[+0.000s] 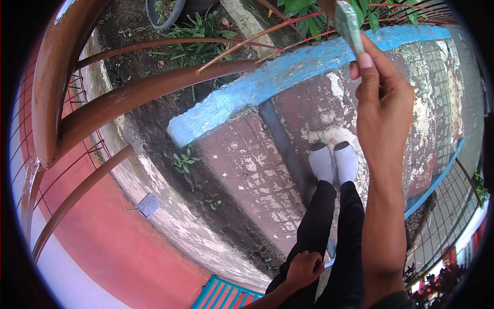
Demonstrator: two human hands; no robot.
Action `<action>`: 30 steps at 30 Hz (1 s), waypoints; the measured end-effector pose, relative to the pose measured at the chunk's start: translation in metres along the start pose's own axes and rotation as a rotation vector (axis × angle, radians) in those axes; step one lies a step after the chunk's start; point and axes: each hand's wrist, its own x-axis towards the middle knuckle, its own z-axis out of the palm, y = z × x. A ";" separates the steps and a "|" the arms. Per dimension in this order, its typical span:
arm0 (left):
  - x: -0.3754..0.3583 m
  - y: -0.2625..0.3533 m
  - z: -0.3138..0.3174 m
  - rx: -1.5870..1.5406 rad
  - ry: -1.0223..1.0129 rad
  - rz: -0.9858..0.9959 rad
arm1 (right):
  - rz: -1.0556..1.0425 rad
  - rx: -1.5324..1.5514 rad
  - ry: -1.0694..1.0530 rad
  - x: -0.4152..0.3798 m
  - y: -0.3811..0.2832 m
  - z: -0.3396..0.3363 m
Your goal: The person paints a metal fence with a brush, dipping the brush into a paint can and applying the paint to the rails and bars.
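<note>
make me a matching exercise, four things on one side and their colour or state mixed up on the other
1. right hand
2. left hand
3. socks
4. long ledge

A. pale with dark toes
B. fingers curled, in front of the dark trousers
C. mostly light blue
D. pinching a folded greenish piece

Pairs: 1-D, 2-B, 3-A, 4-C

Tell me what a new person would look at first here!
Probably the right hand, raised at the upper right, pinching a thin greenish piece. Next comes the bright blue edge, running along the top of the worn, patchy paving. Then two feet in pale socks with dark toes, side by side on that paving.
</note>
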 end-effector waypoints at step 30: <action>-0.011 -0.020 0.037 -0.048 -0.150 -0.104 | 0.041 -0.019 -0.077 -0.003 0.060 0.027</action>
